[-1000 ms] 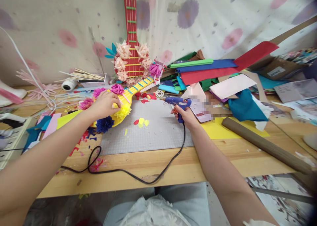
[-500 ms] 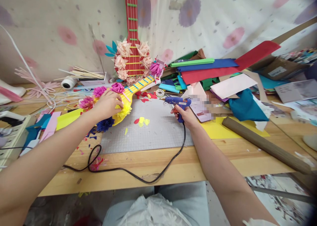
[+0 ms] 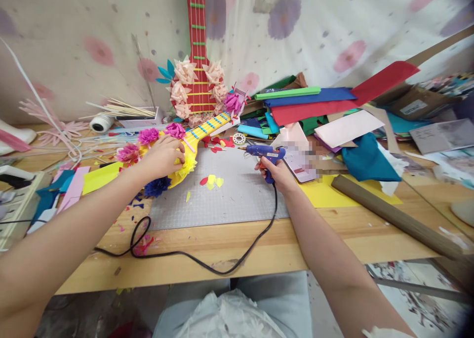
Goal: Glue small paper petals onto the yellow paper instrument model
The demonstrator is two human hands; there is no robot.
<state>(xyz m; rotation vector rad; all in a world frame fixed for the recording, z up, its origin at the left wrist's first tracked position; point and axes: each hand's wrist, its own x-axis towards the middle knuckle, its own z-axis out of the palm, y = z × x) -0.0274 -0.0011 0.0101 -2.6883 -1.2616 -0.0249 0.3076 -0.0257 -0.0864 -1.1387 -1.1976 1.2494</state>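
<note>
In the head view, my right hand [image 3: 276, 172] is wrapped around a blue hot glue gun [image 3: 263, 151], its nozzle pointing left above the grey cutting mat [image 3: 229, 204]. A black cord [image 3: 192, 255] runs from the gun's handle. My left hand [image 3: 165, 156] rests with bent fingers on a yellow paper flower [image 3: 188, 166] on the body of a small yellow guitar [image 3: 202, 133]. The fingertips are partly hidden by the petals. Around that hand are magenta flowers [image 3: 148, 135], a pink flower [image 3: 128, 152] and a dark blue flower [image 3: 157, 187].
A red guitar [image 3: 198, 46] with pale pink flowers leans against the floral curtain. Yellow and red paper petals [image 3: 211, 181] lie on the mat. To the right are a phone [image 3: 301, 167], a brown roll [image 3: 392, 214] and coloured paper [image 3: 311, 111]. A power strip [image 3: 22, 212] sits left.
</note>
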